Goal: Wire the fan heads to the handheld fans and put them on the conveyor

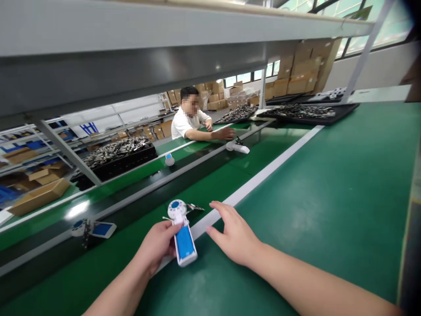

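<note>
My left hand grips a white handheld device by its handle, thumb across the neck. The device has a round head with a blue disc and a blue rectangular piece set in the handle. Thin wires and a small dark part stick out beside its head. To its right my right hand hovers with thumb and fingers apart, holding nothing. A similar device lies on the dark belt at the left, with a dark strip across its middle. Farther off, a white device lies near a co-worker's hand.
A co-worker in a white top reaches over the far side. Black trays hold heaps of small parts; another heap is at left. A grey shelf beam crosses above. A white strip borders the green worktop.
</note>
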A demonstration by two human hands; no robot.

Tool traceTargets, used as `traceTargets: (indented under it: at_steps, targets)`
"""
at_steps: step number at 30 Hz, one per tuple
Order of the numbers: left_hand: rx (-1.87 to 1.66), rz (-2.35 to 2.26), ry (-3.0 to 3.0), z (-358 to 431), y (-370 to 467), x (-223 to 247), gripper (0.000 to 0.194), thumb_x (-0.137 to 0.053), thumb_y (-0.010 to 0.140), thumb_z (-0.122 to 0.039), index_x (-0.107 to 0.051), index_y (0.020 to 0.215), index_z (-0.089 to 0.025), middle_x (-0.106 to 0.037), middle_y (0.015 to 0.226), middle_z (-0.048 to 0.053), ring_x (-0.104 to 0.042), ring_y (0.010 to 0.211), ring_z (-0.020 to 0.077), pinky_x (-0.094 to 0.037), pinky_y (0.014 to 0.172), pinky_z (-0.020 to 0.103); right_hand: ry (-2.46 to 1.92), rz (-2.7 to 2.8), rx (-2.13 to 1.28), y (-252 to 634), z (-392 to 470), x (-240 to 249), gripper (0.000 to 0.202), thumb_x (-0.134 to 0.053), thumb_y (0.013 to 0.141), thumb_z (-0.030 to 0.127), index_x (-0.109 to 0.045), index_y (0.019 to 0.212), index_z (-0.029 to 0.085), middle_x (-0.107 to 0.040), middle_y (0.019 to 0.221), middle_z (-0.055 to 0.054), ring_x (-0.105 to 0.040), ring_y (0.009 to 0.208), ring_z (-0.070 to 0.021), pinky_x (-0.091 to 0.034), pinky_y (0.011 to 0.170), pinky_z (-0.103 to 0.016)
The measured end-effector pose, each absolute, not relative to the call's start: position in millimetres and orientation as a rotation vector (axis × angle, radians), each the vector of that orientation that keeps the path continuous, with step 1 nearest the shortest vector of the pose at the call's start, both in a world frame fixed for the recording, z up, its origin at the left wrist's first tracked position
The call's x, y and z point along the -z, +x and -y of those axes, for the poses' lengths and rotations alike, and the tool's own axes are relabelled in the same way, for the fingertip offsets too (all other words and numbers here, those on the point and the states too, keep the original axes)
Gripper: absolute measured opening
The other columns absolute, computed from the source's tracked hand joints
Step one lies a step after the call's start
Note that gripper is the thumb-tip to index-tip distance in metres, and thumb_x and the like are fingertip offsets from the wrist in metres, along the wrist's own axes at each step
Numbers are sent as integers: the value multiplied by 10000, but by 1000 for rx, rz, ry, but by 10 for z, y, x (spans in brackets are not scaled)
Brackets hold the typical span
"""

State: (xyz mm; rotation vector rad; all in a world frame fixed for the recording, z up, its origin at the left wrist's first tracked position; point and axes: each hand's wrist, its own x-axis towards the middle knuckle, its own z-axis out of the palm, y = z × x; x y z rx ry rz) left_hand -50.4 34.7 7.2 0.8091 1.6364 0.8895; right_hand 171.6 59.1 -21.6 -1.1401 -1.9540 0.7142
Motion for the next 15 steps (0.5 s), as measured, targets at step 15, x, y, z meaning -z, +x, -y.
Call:
traceTargets:
  at_steps: [15]
  targets:
    - [-538,-2067,1714,399,-415,2,360,-504,897,-472,-650,693,-213,-669,671,33,-614,608,190,-412,544,265,-667,2619,-695,1671,-519,136,847,-689,702,228,-349,1477,262,-556,1231,-98,-480,1150,-275,-345,1035,-463]
